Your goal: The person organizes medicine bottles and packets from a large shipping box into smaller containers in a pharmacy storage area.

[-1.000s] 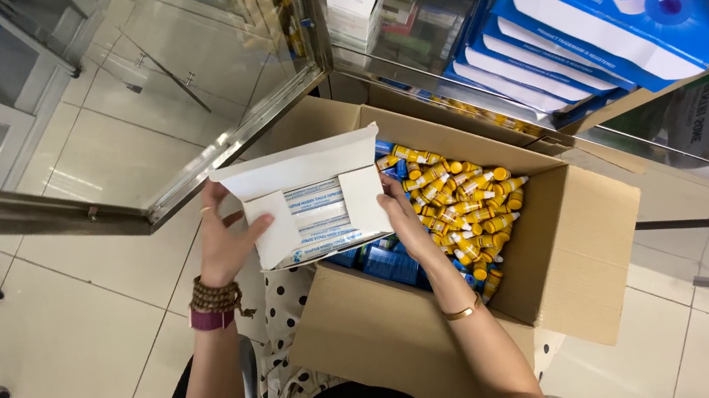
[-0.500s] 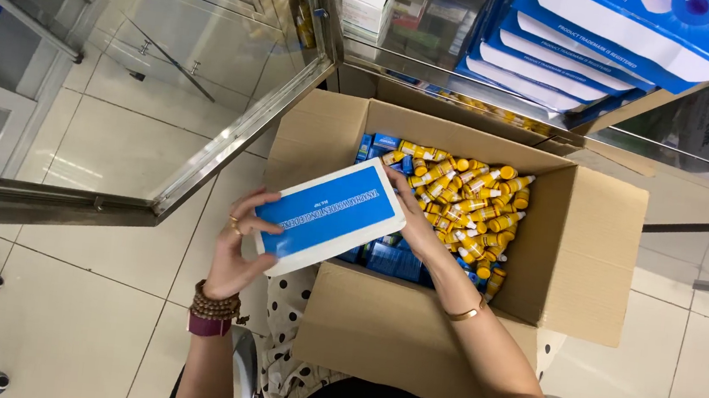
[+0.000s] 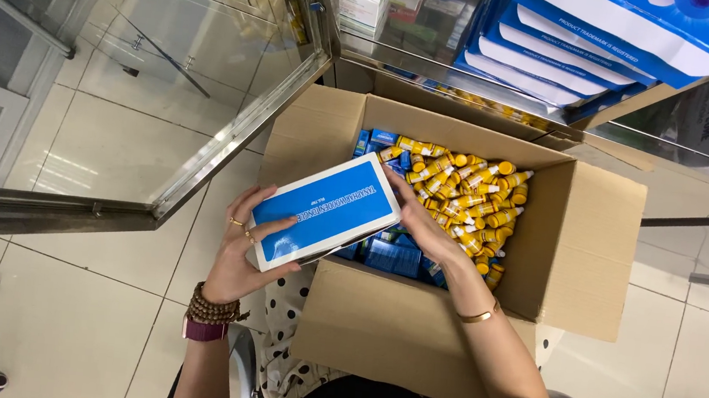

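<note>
A flat blue-and-white carton (image 3: pixel 327 214) is being held, tilted, over the near left corner of an open cardboard box (image 3: pixel 582 249). It is being gripped at its lower left end by the left hand (image 3: pixel 244 244), with the thumb lying across the blue face and the ringed fingers curled behind. Its right end is being clasped by the right hand (image 3: pixel 422 224), fingers closed along the edge. Inside the cardboard box, a heap of small yellow-capped bottles (image 3: pixel 469 198) is being kept toward the far right, with small blue cartons (image 3: pixel 392 256) lying beneath and beside it. Beaded bracelets (image 3: pixel 211 309) are being worn on the left wrist and a thin gold bangle (image 3: pixel 480 315) on the right. A glass cabinet door (image 3: pixel 166 74) is standing to the left, and blue-and-white packs (image 3: pixel 599 40) are being stacked on the shelf above.
</note>
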